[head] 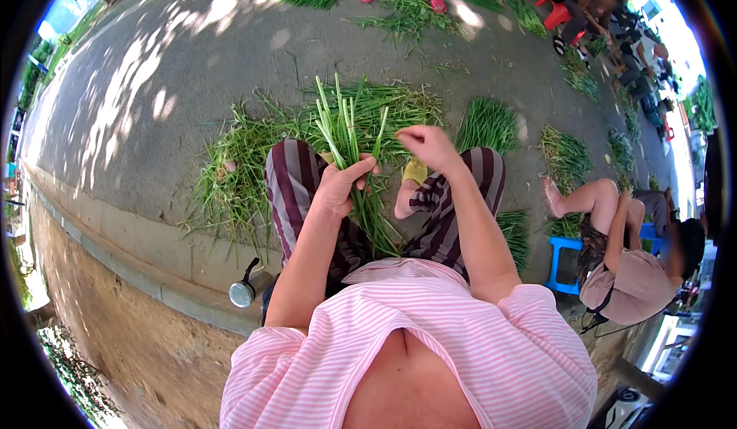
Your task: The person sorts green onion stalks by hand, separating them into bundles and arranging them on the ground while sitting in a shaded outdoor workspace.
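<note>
My left hand (345, 184) is closed around a bunch of long green stalks (350, 135), with the pale ends pointing away from me and the green leaves hanging down between my knees. Off to the right, my right hand (427, 146) is raised above my right foot's yellow slipper (415, 171), its fingers bent and thumb near the index finger; whether something thin is between them I cannot tell. Beyond both hands lies a spread of loose green stalks (397, 104) on the pavement. A messier heap of leaves (230, 181) lies to the left.
A neater pile of stalks (488, 125) lies right of my knee. At lower left stands a lidded bottle (242, 294) by the curb (167, 291). A person sits at right beside a blue stool (561, 262); others sit farther off. Ahead, someone's feet in pink slippers (436, 3) flank more greens.
</note>
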Demonstrator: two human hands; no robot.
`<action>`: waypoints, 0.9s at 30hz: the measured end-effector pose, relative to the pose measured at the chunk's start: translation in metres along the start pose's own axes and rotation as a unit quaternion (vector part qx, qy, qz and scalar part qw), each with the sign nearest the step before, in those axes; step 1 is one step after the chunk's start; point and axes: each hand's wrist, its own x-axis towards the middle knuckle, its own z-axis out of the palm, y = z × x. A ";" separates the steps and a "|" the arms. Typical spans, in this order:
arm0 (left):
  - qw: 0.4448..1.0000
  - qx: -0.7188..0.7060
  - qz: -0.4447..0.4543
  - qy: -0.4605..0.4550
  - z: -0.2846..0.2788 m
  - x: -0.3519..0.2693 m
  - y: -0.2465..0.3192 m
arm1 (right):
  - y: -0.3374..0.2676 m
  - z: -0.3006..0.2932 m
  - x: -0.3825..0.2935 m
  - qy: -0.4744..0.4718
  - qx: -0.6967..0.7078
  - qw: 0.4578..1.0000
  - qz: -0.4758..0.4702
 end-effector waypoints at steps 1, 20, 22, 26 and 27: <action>1.000 0.001 -0.005 0.006 0.001 0.001 -0.001 | -0.004 0.007 -0.006 -0.049 -0.003 0.998 -0.036; 0.999 -0.032 0.030 -0.015 -0.015 0.005 -0.001 | -0.035 -0.072 0.019 0.195 0.444 0.868 0.109; 0.997 -0.059 0.033 -0.036 -0.018 0.008 -0.001 | -0.032 -0.073 0.020 0.226 0.412 0.878 0.092; 0.992 -0.074 0.032 -0.100 -0.023 0.008 0.004 | -0.040 -0.059 0.014 0.242 0.306 0.917 0.085; 0.991 -0.072 0.028 -0.111 -0.023 0.008 0.005 | -0.038 -0.050 0.010 0.202 0.312 0.926 0.068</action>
